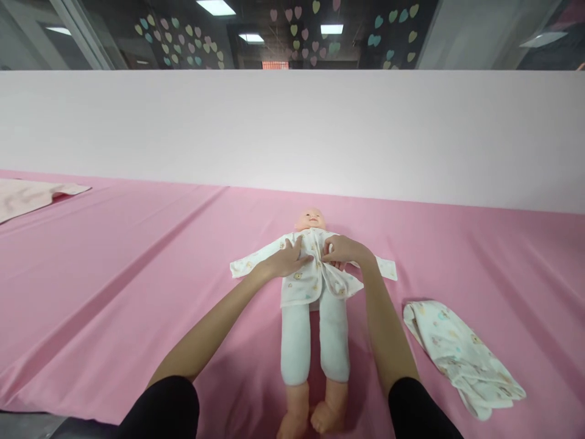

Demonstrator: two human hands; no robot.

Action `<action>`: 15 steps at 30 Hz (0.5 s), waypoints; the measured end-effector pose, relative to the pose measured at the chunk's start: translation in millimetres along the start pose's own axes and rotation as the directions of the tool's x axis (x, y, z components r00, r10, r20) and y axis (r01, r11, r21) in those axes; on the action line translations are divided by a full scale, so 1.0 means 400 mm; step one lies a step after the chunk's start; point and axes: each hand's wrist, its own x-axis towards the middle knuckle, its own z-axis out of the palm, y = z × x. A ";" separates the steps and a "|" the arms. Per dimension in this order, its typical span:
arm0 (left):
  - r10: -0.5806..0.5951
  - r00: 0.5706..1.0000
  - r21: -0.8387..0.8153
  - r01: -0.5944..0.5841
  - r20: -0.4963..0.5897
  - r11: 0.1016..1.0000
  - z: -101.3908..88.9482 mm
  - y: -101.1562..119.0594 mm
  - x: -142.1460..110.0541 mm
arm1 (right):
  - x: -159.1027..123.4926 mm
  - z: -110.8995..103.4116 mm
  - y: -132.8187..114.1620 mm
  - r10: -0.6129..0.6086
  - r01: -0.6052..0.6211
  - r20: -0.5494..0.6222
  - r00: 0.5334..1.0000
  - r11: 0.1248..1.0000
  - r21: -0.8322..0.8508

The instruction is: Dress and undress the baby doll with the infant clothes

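Observation:
A baby doll [297, 347] lies on its back on the pink sheet, head away from me and bare feet towards me. It wears a white patterned baby shirt [299, 286], its front flaps meeting at the middle and its sleeves spread to both sides. My left hand [287, 259] rests on the left side of the chest, fingers apart and lying on the cloth. At the front edge on the right side, my right hand [342, 249] pinches the shirt, lifting that flap into folds. The fingertips of my right hand are partly hidden.
Patterned folded baby clothing [464, 356] lies on the sheet at the right. A pale cloth [36, 196] is at the far left. The pink sheet [137, 292] has long creases. Behind it stands a white wall [292, 131] below windows with heart stickers.

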 end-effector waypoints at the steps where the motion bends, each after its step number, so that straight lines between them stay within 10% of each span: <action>1: 0.019 1.000 -0.046 -0.020 -0.018 0.999 0.012 -0.007 0.003 | -0.002 0.010 -0.004 -0.011 0.011 -0.013 1.000 1.000 0.007; 8: 0.159 0.986 -0.167 -0.166 -0.052 0.972 0.097 -0.027 -0.083 | -0.076 0.149 0.018 -0.217 0.067 -0.481 0.849 0.949 -0.308; 15: 0.188 0.971 0.030 -0.185 -0.145 0.982 0.202 0.005 -0.249 | -0.285 0.344 0.050 -0.281 0.195 -0.466 0.839 0.955 -0.225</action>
